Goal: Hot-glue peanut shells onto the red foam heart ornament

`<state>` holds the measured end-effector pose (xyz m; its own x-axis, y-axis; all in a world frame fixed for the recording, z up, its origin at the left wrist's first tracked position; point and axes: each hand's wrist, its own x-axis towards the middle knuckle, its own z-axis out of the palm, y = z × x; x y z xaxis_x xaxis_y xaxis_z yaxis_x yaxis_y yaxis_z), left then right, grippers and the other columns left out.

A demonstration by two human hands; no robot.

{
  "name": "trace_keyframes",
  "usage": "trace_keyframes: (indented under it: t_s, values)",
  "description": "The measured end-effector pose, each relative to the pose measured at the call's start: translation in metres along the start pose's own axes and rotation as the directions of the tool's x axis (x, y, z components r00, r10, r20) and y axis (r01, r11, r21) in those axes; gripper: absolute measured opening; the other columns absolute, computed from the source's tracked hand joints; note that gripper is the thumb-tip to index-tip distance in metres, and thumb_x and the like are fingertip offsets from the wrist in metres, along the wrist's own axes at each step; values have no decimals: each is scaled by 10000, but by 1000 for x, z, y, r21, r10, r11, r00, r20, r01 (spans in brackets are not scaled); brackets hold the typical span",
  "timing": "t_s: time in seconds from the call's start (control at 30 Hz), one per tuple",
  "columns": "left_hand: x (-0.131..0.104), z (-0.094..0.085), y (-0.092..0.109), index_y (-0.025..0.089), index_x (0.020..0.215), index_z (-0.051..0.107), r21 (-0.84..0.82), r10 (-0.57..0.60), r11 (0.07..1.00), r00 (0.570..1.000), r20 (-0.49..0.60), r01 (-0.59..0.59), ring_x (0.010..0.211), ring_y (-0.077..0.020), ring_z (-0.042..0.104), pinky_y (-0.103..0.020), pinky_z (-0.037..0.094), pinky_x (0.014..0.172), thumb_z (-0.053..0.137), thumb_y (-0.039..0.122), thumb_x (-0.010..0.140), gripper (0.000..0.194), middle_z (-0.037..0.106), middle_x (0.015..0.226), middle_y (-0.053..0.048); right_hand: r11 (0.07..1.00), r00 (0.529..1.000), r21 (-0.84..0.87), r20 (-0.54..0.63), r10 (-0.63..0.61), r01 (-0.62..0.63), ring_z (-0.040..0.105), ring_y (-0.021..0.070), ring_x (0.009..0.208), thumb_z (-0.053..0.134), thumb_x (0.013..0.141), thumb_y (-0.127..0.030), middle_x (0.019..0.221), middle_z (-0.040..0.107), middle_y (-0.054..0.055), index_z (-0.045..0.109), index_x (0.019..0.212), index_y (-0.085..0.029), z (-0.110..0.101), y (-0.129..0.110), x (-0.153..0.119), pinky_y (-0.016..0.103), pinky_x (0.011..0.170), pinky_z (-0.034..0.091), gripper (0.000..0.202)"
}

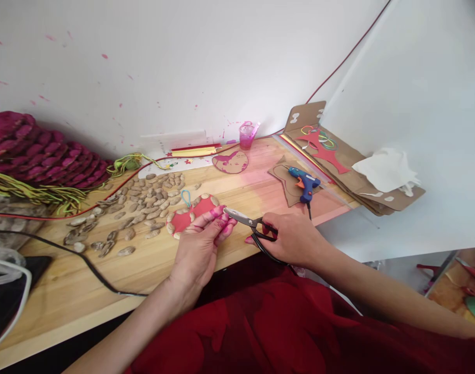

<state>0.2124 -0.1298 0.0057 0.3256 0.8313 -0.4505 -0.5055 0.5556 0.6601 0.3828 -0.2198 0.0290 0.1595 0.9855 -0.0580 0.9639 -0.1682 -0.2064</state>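
Note:
My right hand (294,236) is closed round the black handles of a pair of scissors (243,217), whose blades point left. The blade tips meet the fingertips of my left hand (204,234), which are pinched together and stained pink. Something small and pale seems to be between those fingers, but I cannot make it out. Just behind my left hand lies a red shape (203,206) edged with peanut shells, with a blue loop (186,198) at its top. Many loose peanut shells (144,202) are spread over the table to the left.
A blue glue gun (304,182) rests on cardboard at the right. Behind are a cup of pink liquid (246,136) and a paint-smeared cardboard piece (230,162). Stacked cardboard (340,176) overhangs the table's right end. A black cable (93,267) crosses the left side near a magenta shell-covered object (38,150).

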Motion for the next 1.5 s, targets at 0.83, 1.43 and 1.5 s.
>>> trace_keyframes:
  t_s: [0.83,1.43,1.5]
  values:
    - [-4,5,3,85,865,726,-1,-96,995,995,-40,96,667,-122,747,-155,626,611,638,-62,872,171,756,806,-57,997,1000,-71,17,-25,26,655,212,692,578,915,-668,745,739,61,639,780,-206,-4,1,0,307,632,302,485]
    - [10,2,3,100,871,752,10,-88,996,996,33,88,728,-142,770,-170,642,674,733,-56,797,174,772,808,-58,950,999,308,38,36,-46,481,129,584,608,864,-695,639,598,-4,573,686,-200,-3,7,6,268,560,300,528]
    - [10,1,3,98,859,754,0,-75,997,996,37,75,701,-132,760,-172,640,661,724,-55,805,165,774,813,-57,967,1000,253,25,15,-21,513,140,603,622,860,-685,663,629,11,578,700,-202,-3,4,4,278,587,315,511]
